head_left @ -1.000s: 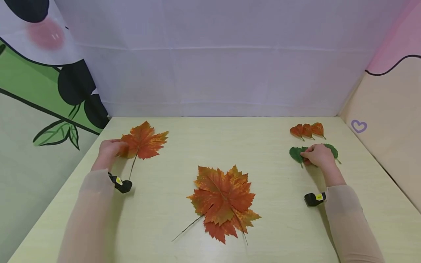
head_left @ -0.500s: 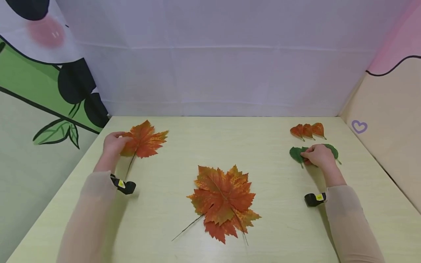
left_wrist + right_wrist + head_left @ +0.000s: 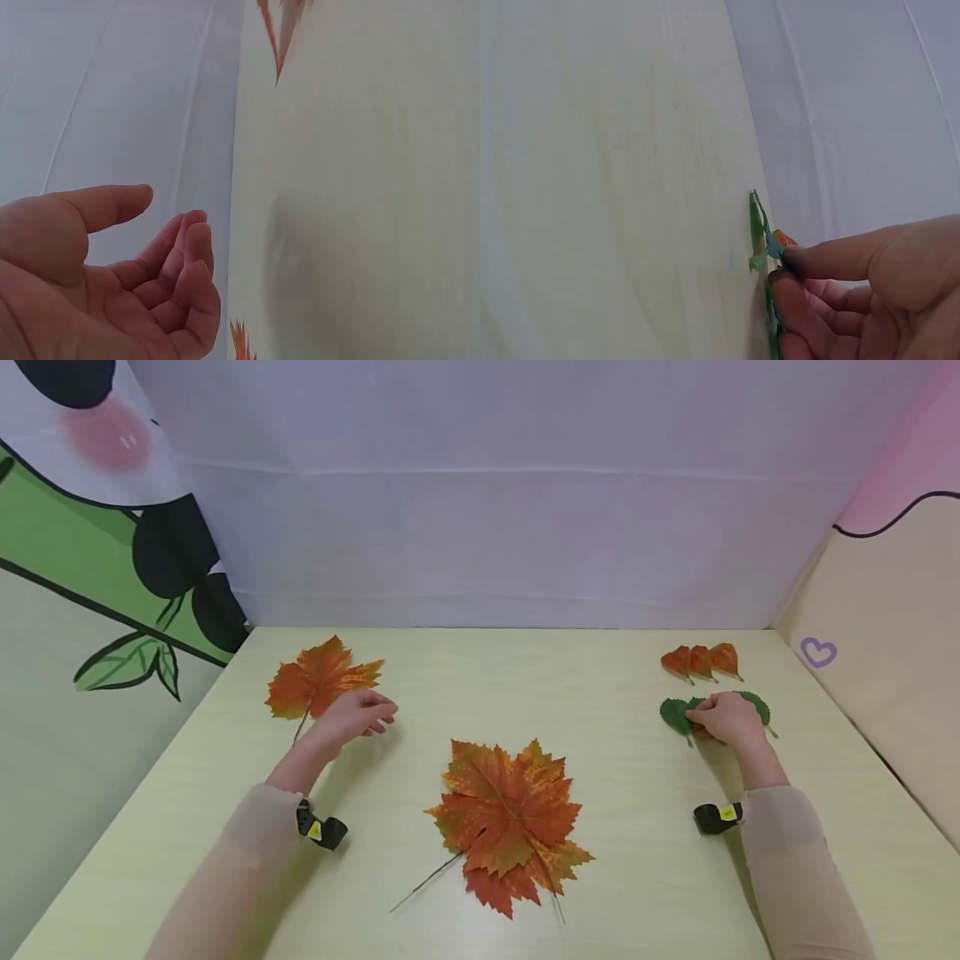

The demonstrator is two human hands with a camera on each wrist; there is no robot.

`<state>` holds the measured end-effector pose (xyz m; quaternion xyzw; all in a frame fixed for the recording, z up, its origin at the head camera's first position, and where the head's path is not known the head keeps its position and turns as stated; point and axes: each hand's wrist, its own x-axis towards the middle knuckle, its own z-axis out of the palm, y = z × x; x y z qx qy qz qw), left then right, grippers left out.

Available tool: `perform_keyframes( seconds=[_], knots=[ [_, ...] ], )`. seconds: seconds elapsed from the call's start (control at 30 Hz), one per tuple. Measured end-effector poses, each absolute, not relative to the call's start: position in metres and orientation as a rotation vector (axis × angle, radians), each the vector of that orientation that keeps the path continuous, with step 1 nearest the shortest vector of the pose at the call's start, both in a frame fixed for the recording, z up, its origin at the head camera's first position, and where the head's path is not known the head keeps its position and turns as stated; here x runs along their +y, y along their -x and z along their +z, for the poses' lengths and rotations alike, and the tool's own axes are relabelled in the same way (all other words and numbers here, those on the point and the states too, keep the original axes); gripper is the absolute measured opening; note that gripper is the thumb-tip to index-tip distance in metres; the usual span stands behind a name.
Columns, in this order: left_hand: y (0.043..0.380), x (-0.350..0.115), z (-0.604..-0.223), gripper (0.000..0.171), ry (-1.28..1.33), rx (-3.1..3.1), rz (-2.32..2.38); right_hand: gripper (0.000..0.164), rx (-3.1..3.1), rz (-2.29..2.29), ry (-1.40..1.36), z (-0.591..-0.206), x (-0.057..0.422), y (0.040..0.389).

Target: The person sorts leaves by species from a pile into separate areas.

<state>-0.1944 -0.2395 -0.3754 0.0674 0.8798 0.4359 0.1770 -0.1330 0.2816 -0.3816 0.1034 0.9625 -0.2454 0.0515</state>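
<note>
My left hand point(image 3: 351, 720) hovers over the table with nothing in it, just in front of a large orange maple leaf point(image 3: 292, 690) at the back left. In the left wrist view its fingers are loosely bent and the thumb stands apart from them. At the right, my right hand point(image 3: 726, 718) pinches a small green leaf point(image 3: 773, 245) between thumb and fingertips. This leaf belongs to a row of green leaves point(image 3: 759, 708), partly hidden behind the hand. Another green leaf point(image 3: 675, 716) lies at the left end of that row.
Several overlapping orange maple leaves point(image 3: 510, 818) lie front centre, thin stems sticking out toward the front. Small red-orange leaves point(image 3: 701, 662) form a row behind the green ones. A pale cloth point(image 3: 510, 543) hangs along the table's back edge.
My left hand has let go of the back-left maple leaf and moved right and toward the front. The leaf stays where it was. My right hand has hardly moved.
</note>
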Motion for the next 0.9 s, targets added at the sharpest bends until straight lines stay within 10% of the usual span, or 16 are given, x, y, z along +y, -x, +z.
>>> perform_keyframes(
  seconds=[0.67, 0.9],
  knots=[
    [0.145, -0.165, -0.391, 0.057, -0.295, 2.566, 0.790, 0.032, 2.967, -0.699, -0.321, -0.383, 0.278, 0.133],
    [0.144, -0.157, -0.397, 0.032, -0.306, 2.473, 1.030, 0.032, 2.961, -0.710, -0.319, -0.382, 0.276, 0.133]
  ],
)
